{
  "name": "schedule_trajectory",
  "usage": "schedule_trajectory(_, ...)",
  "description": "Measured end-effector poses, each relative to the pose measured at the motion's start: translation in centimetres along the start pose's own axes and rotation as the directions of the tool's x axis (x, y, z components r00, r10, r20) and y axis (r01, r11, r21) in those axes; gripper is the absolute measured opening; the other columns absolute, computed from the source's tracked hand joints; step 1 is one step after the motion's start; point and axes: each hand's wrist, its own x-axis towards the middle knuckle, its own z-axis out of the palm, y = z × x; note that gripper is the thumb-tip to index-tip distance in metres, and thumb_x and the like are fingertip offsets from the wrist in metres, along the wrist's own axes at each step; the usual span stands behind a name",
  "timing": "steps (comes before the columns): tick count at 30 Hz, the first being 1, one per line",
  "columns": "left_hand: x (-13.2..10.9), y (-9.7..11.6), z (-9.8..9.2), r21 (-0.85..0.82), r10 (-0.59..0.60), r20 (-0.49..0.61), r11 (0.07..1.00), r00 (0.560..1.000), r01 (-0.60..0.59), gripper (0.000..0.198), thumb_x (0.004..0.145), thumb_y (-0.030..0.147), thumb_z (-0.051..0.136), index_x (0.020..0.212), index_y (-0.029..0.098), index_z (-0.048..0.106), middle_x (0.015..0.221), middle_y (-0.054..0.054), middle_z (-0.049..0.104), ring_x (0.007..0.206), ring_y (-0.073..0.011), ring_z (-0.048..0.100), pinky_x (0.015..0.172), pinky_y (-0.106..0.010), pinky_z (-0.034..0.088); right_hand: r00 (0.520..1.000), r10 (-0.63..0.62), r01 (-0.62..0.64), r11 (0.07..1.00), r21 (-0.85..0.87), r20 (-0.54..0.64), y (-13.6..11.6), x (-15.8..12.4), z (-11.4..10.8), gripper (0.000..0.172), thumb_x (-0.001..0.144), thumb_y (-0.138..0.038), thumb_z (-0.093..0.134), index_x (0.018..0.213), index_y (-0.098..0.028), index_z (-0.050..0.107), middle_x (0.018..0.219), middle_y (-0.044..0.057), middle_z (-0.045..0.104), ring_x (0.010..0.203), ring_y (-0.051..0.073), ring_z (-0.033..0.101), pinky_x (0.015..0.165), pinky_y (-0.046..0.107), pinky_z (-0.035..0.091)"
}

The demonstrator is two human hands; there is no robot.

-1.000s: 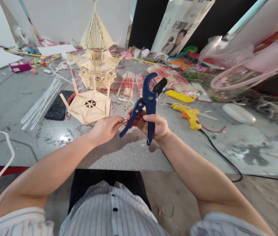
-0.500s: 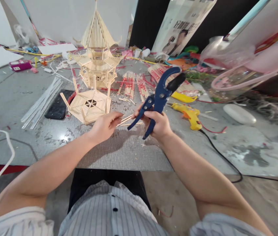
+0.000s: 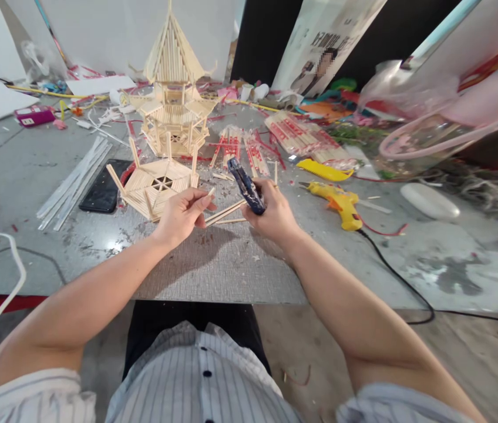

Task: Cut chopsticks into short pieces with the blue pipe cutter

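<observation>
My left hand (image 3: pixel 182 216) pinches a short wooden stick piece (image 3: pixel 211 191) between thumb and fingertips. In my right hand (image 3: pixel 276 211) is a blue pipe cutter (image 3: pixel 245 185), turned so that I see it nearly edge-on; its blade is hard to make out. Between my hands, thin wooden sticks (image 3: pixel 226 213) lie on the table. Just beyond my left hand sits a hexagonal stick base (image 3: pixel 178 171) with short upright posts. Behind it stands a tiered pagoda model (image 3: pixel 174 108) made of the same pale sticks.
A yellow glue gun (image 3: pixel 339 202) and a yellow utility knife (image 3: pixel 326 170) lie to the right. Packs of wrapped chopsticks (image 3: pixel 295 134) are farther back. At left are a black phone (image 3: pixel 104 191) and clear glue sticks (image 3: pixel 73 182). A white mouse-shaped object (image 3: pixel 429 201) rests at far right.
The pipe cutter has swung from raised, with its jaws showing side-on, to lower and edge-on in my right hand. My left hand has shifted slightly left, and the stick piece now shows in its fingers.
</observation>
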Motion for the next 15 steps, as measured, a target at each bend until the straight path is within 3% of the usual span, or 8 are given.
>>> schedule_trajectory(7, -0.38, -0.08, 0.17, 0.035, 0.095, 0.057, 0.995, 0.994, -0.097, 0.034, 0.088, 0.045, 0.045, 0.070, 0.016, 0.052, 0.061, -0.001, 0.062, 0.040, -0.0030, 0.049, 0.039, -0.015, 0.038, 0.993, -0.046, 0.047, 0.999, -0.004, 0.111, -0.18, -0.06, 0.26, 0.049, 0.065, -0.021, 0.055, 0.113, -0.021, 0.047, 0.108, 0.013, 0.059, 0.100, 0.027, 0.056, 0.088, 0.046, 0.044)
schedule_trajectory(15, -0.41, 0.05, 0.08, 0.064, 0.125, 0.047, 0.990, 0.991, -0.128, 0.043, 0.089, 0.051, 0.039, 0.064, 0.017, 0.048, 0.046, 0.004, 0.048, 0.039, -0.0039, 0.043, 0.042, -0.017, 0.036, 0.986, -0.084, 0.091, 0.995, -0.043, 0.144, -0.07, -0.16, 0.34, 0.053, 0.065, -0.022, 0.057, 0.117, -0.023, 0.048, 0.114, 0.011, 0.058, 0.109, 0.029, 0.053, 0.094, 0.048, 0.042)
